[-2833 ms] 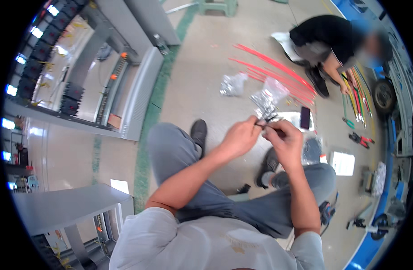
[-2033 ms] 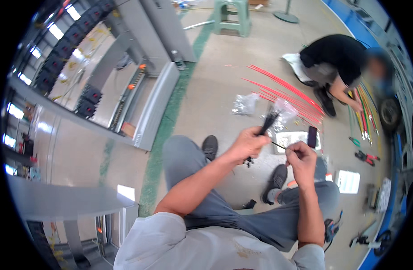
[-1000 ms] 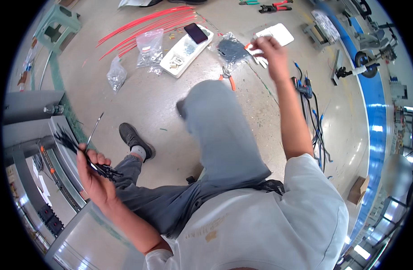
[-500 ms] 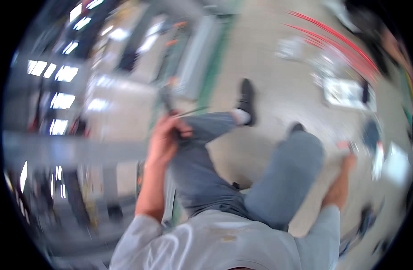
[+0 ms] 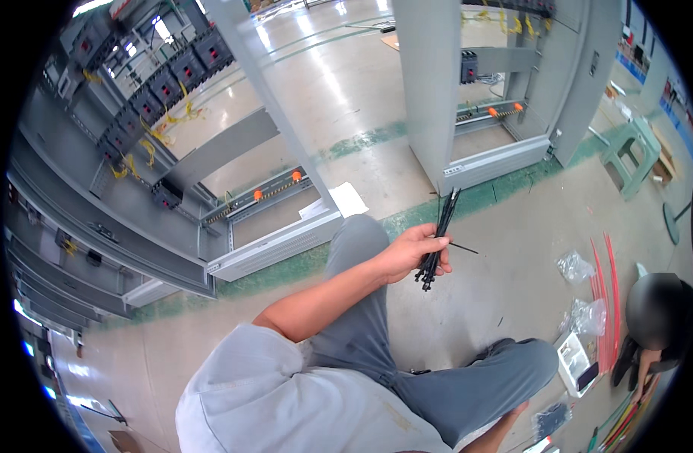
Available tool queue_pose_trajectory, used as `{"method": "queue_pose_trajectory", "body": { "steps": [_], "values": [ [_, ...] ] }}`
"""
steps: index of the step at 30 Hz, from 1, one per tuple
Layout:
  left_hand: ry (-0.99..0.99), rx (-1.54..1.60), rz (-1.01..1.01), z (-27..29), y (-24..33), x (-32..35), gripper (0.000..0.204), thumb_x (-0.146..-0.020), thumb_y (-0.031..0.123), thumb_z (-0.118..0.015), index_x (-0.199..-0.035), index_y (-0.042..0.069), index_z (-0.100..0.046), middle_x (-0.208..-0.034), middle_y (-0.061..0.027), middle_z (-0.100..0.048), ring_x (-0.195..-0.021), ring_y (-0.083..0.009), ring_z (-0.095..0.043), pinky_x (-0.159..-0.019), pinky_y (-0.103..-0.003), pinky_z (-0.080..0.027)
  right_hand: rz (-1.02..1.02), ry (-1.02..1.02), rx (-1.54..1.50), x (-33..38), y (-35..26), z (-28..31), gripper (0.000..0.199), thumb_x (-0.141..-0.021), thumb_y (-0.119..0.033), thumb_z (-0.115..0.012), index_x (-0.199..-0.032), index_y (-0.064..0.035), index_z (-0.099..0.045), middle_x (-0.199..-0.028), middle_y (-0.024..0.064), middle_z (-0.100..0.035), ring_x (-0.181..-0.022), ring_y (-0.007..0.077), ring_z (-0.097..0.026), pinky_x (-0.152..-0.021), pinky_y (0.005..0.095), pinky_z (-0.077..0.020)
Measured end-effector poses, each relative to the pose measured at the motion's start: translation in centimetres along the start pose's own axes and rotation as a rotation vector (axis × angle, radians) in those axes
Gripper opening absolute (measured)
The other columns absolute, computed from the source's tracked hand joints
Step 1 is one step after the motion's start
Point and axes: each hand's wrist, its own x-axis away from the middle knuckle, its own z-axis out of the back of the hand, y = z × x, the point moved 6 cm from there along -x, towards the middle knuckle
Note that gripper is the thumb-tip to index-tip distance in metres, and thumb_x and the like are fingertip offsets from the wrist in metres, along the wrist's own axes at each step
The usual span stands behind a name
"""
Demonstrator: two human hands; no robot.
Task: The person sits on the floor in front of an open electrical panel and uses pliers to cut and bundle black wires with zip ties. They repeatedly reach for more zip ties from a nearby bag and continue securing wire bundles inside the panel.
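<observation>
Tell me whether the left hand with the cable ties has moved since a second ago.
Yes. The left hand with the black cable ties rose from beside the grey cabinet frame to above the knee.

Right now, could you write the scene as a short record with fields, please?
left hand: closed around a bundle of black cable ties, held above the knee
right hand: mostly hidden at the lower edge; state unclear
posture: seated on the floor, grey trousers
floor items: clear plastic bags, red strips
surroundings: open grey cabinet frames
other person: crouched at right edge
</observation>
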Motion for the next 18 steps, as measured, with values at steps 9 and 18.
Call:
{"method": "queue_pose_trajectory", "body": {
  "steps": [9,18],
  "values": [
    [-0.034,0.076,-0.131,9.0,0.6,6.1,0.028,-0.107,0.028,-0.053,-0.12,0.004,-0.055,-0.089,-0.0082,-0.066,-0.086,-0.0228,-0.072,-0.074,-0.033,-0.057,0.865,-0.342,-0.242,24.2,-39.4,-11.3,0.03,-0.1,-0.019,-0.064,-0.126,-0.0067,-0.054,-0.067,-0.0086,-0.04,-0.049,-0.0007,-0.032,-0.042,0.0206,-0.0181],
    [-0.113,0.119,-0.234,14.3,6.6,12.8,0.033,-0.109,0.033,-0.047,-0.119,0.003,-0.057,-0.086,-0.0083,-0.067,-0.083,-0.0233,-0.072,-0.073,-0.034,-0.058,0.384,-0.952,-0.917,47.0,-41.4,-25.6,0.052,-0.106,-0.024,-0.049,-0.152,-0.0031,-0.038,-0.092,0.0044,-0.052,-0.091,0.0173,-0.051,-0.081,0.0352,-0.0461]
  ]
}}
